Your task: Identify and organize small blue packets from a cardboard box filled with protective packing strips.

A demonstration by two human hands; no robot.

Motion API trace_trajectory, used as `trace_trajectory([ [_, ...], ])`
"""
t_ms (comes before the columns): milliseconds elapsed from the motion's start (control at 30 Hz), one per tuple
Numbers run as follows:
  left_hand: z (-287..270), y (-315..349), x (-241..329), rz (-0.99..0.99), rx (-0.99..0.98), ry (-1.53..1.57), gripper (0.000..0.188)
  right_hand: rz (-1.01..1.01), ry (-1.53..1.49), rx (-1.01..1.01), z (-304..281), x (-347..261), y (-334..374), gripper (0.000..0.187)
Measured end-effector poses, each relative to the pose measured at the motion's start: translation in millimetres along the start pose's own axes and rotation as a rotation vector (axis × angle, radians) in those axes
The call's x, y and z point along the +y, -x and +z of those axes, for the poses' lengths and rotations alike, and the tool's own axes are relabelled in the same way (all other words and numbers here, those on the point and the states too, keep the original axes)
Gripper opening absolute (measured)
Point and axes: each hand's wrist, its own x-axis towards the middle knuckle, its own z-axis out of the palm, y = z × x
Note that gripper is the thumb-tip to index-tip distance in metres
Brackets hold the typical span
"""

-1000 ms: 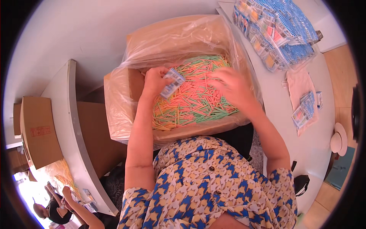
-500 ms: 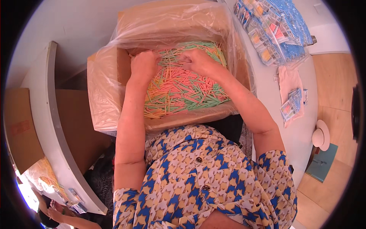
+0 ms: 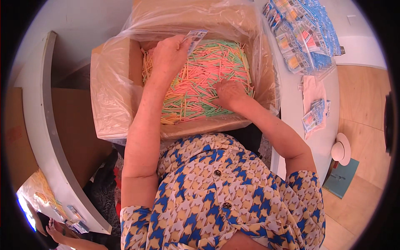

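A cardboard box (image 3: 112,104) lined with clear plastic stands before me, holding a heap of thin pink, green and yellow sticks (image 3: 204,62). Over the heap's far left part, my left hand (image 3: 171,56) is closed on a small clear plastic packet (image 3: 196,39) with blue printing along its edge. My right hand (image 3: 231,96) rests on the sticks at the right of the heap. Its fingers curl down among them, and their tips are hidden, so whatever they grip cannot be made out.
On the white table (image 3: 293,112) to the right, a large clear bag (image 3: 308,37) holds many blue-edged packets. Several loose packets (image 3: 314,116) lie on a pink cloth (image 3: 310,89). A white partition (image 3: 52,104) stands at left; another person's hand (image 3: 54,231) shows beyond it.
My left hand has risen slightly and turned, and the packet now shows in it. My right hand has moved nearer and to the right, down onto the sticks.
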Motion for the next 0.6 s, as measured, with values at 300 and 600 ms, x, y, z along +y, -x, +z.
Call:
trace_trajectory([
  [300,9,-5,-10,-0.12,0.061,0.684,0.022,-0.153,0.169,0.287,27,3,2,0.027],
  [600,5,-3,-7,-0.158,0.107,0.733,0.022,-0.084,-0.292,0.107,-10,20,4,0.033],
])
